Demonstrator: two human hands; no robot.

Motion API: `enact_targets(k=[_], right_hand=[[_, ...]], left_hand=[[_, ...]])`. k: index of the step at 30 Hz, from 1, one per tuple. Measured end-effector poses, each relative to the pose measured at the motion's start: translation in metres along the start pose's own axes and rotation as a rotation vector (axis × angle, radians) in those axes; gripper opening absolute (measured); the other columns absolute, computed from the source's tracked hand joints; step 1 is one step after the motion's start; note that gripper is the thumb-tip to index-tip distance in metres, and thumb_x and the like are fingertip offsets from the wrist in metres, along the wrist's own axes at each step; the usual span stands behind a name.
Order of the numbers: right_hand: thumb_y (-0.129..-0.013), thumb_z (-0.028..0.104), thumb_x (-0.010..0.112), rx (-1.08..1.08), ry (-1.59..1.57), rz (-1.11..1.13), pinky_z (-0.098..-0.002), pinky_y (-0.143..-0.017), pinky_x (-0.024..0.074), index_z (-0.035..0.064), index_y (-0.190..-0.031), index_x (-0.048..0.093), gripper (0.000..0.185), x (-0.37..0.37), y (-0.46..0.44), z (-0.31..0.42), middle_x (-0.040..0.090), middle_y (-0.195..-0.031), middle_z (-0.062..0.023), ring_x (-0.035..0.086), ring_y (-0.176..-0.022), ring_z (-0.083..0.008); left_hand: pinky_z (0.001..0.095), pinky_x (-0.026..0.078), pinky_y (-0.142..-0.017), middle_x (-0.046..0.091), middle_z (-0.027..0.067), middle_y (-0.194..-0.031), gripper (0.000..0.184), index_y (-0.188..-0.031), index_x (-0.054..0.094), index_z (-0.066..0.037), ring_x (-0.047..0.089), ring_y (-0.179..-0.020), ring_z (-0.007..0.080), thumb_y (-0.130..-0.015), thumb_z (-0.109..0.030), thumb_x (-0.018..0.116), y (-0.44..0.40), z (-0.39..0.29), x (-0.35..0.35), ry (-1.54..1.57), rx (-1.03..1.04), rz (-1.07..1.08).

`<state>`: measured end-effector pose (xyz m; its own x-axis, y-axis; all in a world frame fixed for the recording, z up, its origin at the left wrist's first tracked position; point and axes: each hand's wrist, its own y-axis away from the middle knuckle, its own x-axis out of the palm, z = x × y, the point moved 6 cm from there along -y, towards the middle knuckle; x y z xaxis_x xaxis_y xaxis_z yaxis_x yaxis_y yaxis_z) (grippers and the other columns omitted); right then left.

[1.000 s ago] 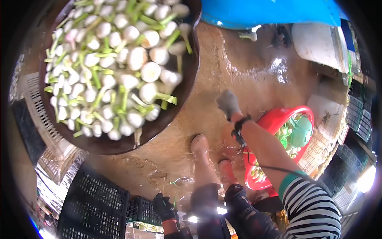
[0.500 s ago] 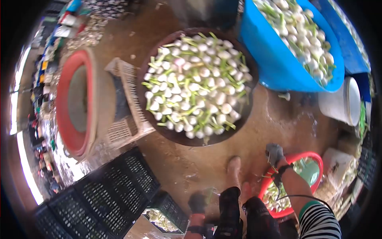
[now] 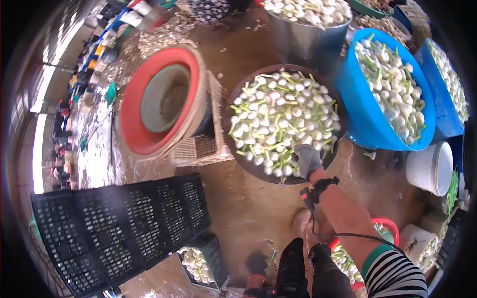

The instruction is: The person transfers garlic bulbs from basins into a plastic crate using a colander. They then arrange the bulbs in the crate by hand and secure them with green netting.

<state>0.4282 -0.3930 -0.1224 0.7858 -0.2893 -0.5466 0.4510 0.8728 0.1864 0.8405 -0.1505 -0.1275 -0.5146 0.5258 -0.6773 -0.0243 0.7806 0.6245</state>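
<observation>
A wide dark basin (image 3: 237,161) full of white garlic bulbs (image 3: 278,119) with short green stems stands in front of me. My right hand (image 3: 309,160), in a grey glove, reaches over the basin's near rim onto the bulbs. Its fingers look loosely bent and apart, with nothing visible held in them. Low in the picture, my left hand (image 3: 257,262) wears a dark glove and hangs beside my leg, near a black crate (image 3: 217,258) holding pale bulbs. Its fingers are too dark and blurred to make out. Behind my right forearm sits a red basin (image 3: 392,227) with more bulbs.
Blue tubs (image 3: 348,116) of garlic stand at the right, near a white bucket (image 3: 422,169). A metal pot (image 3: 313,42) of bulbs is behind the dark basin. Left are red tubs (image 3: 131,109) by a beige crate (image 3: 198,149) and black crates (image 3: 119,223). The floor is wet.
My right hand has moved from beside the red basin forward to the dark basin's bulbs. The view has shifted, bringing the metal pot and red tubs further in. My left hand stays low.
</observation>
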Motion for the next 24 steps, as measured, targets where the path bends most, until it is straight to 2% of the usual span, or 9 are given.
enact_targets(k=[4,5,9,11,12,15,16,22,24], right_hand=[[-0.069,0.019,0.065,-0.265,0.602,0.081,-0.0397,-0.060,0.0471,0.0082,-0.076,0.061,0.013,-0.011,0.057,-0.019,0.061,-0.068,-0.0141,0.062,-0.069,-0.0290],[-0.068,0.020,0.066,0.313,0.150,0.226,-0.0395,-0.061,0.0485,0.0107,-0.074,0.064,0.012,0.000,0.078,-0.083,0.062,-0.067,-0.0137,0.062,-0.068,-0.0293],[-0.067,0.030,0.064,0.063,0.828,0.701,-0.0365,-0.061,0.0501,0.0157,-0.073,0.070,0.017,0.004,0.199,-0.120,0.067,-0.078,-0.0126,0.066,-0.075,-0.0245],[-0.071,0.032,0.062,0.018,0.750,0.689,-0.0379,-0.062,0.0494,0.0138,-0.075,0.068,0.019,0.029,0.231,-0.099,0.066,-0.079,-0.0134,0.064,-0.075,-0.0262],[-0.074,0.033,0.061,0.104,0.616,0.743,-0.0390,-0.062,0.0490,0.0124,-0.077,0.068,0.022,0.057,0.236,-0.110,0.066,-0.081,-0.0140,0.064,-0.075,-0.0278],[-0.082,0.029,0.058,-0.316,0.228,0.646,-0.0408,-0.069,0.0477,0.0064,-0.088,0.063,0.024,0.083,0.188,0.119,0.064,-0.083,-0.0175,0.060,-0.078,-0.0364],[-0.082,0.030,0.058,-0.404,0.045,0.584,-0.0403,-0.072,0.0481,0.0061,-0.093,0.060,0.026,0.085,0.158,0.204,0.062,-0.087,-0.0160,0.059,-0.081,-0.0338],[-0.085,0.036,0.060,0.244,-1.544,0.771,-0.0397,-0.081,0.0507,0.0063,-0.111,0.045,0.042,0.072,0.027,0.540,0.050,-0.104,-0.0084,0.053,-0.092,-0.0232],[-0.085,0.036,0.060,0.069,-1.357,0.750,-0.0382,-0.080,0.0505,0.0067,-0.114,0.045,0.044,0.094,0.059,0.527,0.050,-0.106,-0.0081,0.053,-0.095,-0.0230]], left_hand=[[0.0368,0.050,-0.077,0.065,0.0055,-0.097,0.022,-0.084,0.069,-0.019,0.060,-0.091,0.0235,-0.062,-0.022,0.070,0.040,-0.001,-0.026,-0.419,0.227,-0.074],[0.0360,0.050,-0.078,0.064,0.0039,-0.097,0.021,-0.081,0.071,-0.023,0.060,-0.094,0.0215,-0.060,-0.025,0.072,0.054,0.020,-0.026,-0.426,0.248,-0.121],[0.0342,0.050,-0.079,0.063,0.0012,-0.101,0.021,-0.082,0.070,-0.024,0.058,-0.099,0.0185,-0.061,-0.024,0.071,0.088,0.130,-0.006,0.195,-0.229,-0.075],[0.0344,0.051,-0.076,0.064,0.0002,-0.100,0.020,-0.083,0.070,-0.024,0.059,-0.097,0.0183,-0.063,-0.024,0.069,0.102,0.142,-0.003,-0.466,-0.047,-0.110],[0.0361,0.044,-0.089,0.058,0.0031,-0.117,0.038,-0.115,0.056,-0.017,0.051,-0.112,0.0203,-0.081,-0.033,0.054,0.124,0.078,-0.057,-0.284,-0.322,0.073],[0.0376,0.048,-0.076,0.064,-0.0002,-0.098,0.034,-0.106,0.058,-0.017,0.058,-0.097,0.0200,-0.074,-0.029,0.060,0.149,0.101,-0.068,-0.348,-0.205,-0.267],[0.0368,0.049,-0.073,0.064,-0.0031,-0.093,0.040,-0.105,0.058,-0.019,0.060,-0.092,0.0190,-0.066,-0.028,0.066,0.165,0.043,-0.107,-0.791,-0.070,0.100],[0.0362,0.052,-0.071,0.065,-0.0012,-0.096,0.023,-0.089,0.069,-0.022,0.060,-0.095,0.0184,-0.067,-0.028,0.066,0.156,0.168,-0.073,0.793,-0.602,-0.309],[0.0414,0.051,-0.069,0.064,0.0100,-0.087,0.018,-0.086,0.066,-0.014,0.062,-0.078,0.0280,-0.073,-0.025,0.063,0.154,0.104,-0.150,-0.087,-0.290,-0.521]])
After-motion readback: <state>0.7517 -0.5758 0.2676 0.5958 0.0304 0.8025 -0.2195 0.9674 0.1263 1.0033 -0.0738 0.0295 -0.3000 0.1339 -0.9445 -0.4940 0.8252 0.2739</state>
